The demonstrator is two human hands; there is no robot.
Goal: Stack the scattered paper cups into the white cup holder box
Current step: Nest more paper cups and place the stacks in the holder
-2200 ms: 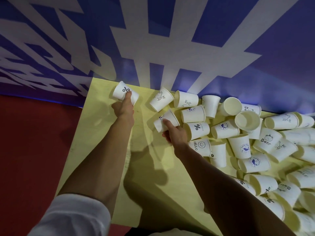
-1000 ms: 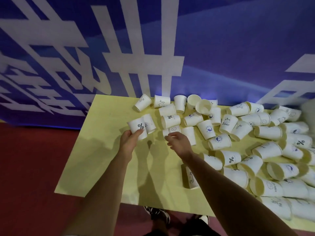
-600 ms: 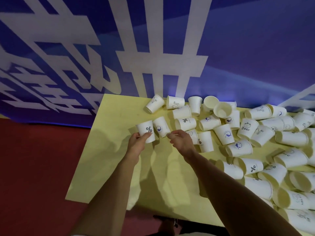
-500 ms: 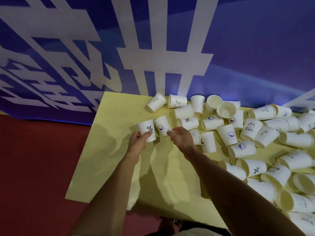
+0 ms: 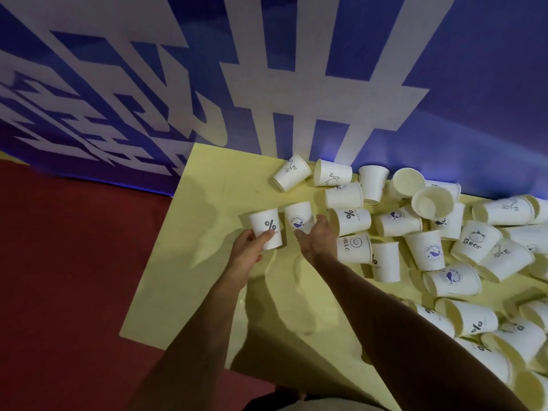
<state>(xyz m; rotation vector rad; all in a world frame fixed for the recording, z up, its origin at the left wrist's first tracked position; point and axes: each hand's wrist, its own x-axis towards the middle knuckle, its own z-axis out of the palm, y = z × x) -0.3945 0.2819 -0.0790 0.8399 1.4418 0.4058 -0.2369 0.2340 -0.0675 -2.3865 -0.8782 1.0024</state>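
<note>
My left hand (image 5: 247, 247) grips a white paper cup with a black % mark (image 5: 265, 228), held bottom up over the yellow table (image 5: 184, 262). Just right of it, my right hand (image 5: 315, 237) reaches onto a white cup with a blue whale print (image 5: 298, 216), fingers curled at its lower edge. Whether that cup stands on the table or is lifted I cannot tell. Several more white paper cups (image 5: 427, 250) lie scattered and tipped over across the right half of the table. No white cup holder box is in view.
A blue wall with large white lettering (image 5: 296, 84) rises right behind the table's far edge. Red floor (image 5: 59, 292) lies to the left of and below the table. The table's left corner holds only the two cups at my hands.
My left hand has carried the % cup from the far left corner back toward me. My right hand has closed in on the whale cup beside it. The camera has shifted.
</note>
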